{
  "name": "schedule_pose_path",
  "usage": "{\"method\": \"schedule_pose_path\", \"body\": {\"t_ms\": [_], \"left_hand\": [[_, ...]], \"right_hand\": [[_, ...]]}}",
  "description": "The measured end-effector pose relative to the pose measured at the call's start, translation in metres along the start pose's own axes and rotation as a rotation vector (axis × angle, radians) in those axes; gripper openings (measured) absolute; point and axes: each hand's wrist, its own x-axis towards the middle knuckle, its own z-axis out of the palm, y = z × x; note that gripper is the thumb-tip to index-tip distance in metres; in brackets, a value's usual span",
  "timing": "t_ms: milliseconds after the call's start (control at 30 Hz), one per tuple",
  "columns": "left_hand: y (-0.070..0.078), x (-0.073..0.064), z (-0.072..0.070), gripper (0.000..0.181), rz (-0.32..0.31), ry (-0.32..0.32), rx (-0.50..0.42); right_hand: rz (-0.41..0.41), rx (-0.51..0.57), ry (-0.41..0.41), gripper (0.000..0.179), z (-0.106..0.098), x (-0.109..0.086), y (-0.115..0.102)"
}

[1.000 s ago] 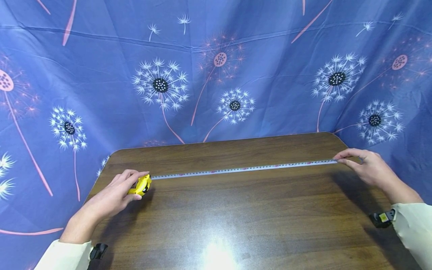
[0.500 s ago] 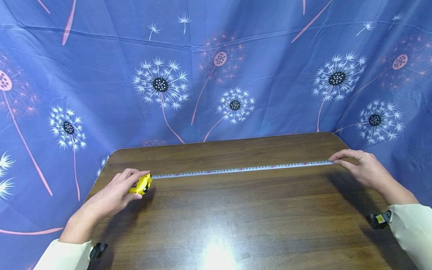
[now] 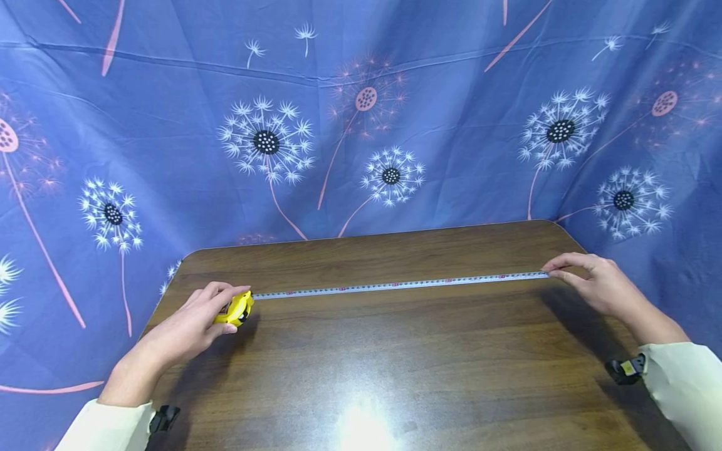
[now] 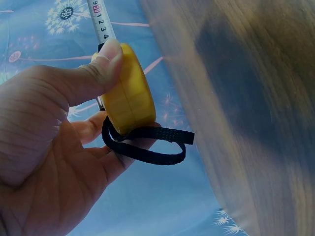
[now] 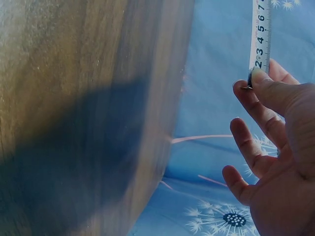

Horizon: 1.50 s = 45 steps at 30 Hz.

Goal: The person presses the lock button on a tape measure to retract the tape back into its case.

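A: Locating what, and where?

B: Observing a yellow, rounded, plastic-looking tape-measure case [image 3: 241, 308] over the left side of the brown wood-grain counter [image 3: 423, 363]. Also observing a narrow, white, number-printed blade [image 3: 383, 285] running rightward from its mouth, nearly straight, across the back part of the counter. Seeming raised off the wood; not being able to judge the gap.

A: Gripping how?

B: Pinching the case between thumb and fingers of the left hand [image 3: 192, 322]. Pinching the blade's free end between thumb and fingertips of the right hand [image 3: 603, 285]; leaving the lower two fingers bent, spread, holding nothing.

A: Expecting what in handling?

B: Judging the case stiff, light enough for one hand, perhaps slick. Judging the blade thin, springy, liable to twist or tug toward the case. Recommending holding the case by its flanks, clear of the mouth, and the blade by its tip. Minding the black woven loop strap [image 4: 157, 156] dangling beneath.

A: Checking edges and room?

B: Noting blue dandelion-print cloth [image 3: 338, 156] rising just behind the counter's back edge. Finding little margin sideways, having both hands near side edges. Finding most room toward the near side, over glare-lit wood.
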Motion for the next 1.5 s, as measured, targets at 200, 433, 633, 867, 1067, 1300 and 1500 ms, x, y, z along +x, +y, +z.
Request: {"method": "schedule_pose_path", "body": {"t_ms": [200,433,633,867,1067,1300,1500], "left_hand": [[0.001,0.001,0.001,0.071,0.002,-0.005,-0.003],[0.002,0.001,0.002,0.070,0.013,-0.002,0.005],[0.002,0.002,0.002,0.069,0.032,0.009,0.009],[0.003,0.003,0.003,0.069,0.028,0.003,0.004],[0.004,0.004,0.003,0.069,0.016,-0.011,0.003],[0.004,0.004,0.004,0.069,0.010,-0.024,0.006],[0.003,0.005,0.005,0.069,0.020,-0.024,0.006]], "right_hand": [[-0.027,-0.033,-0.040,0.031,0.005,0.000,-0.004],[-0.068,0.003,-0.027,0.036,0.010,0.004,-0.009],[-0.092,-0.011,-0.002,0.035,0.013,0.005,-0.016],[-0.091,-0.019,-0.003,0.037,0.013,0.005,-0.022],[-0.113,-0.010,-0.006,0.038,0.013,0.005,-0.023],[-0.143,-0.062,0.010,0.039,0.018,0.007,-0.024],[-0.181,-0.078,0.024,0.040,0.019,0.008,-0.026]]}}
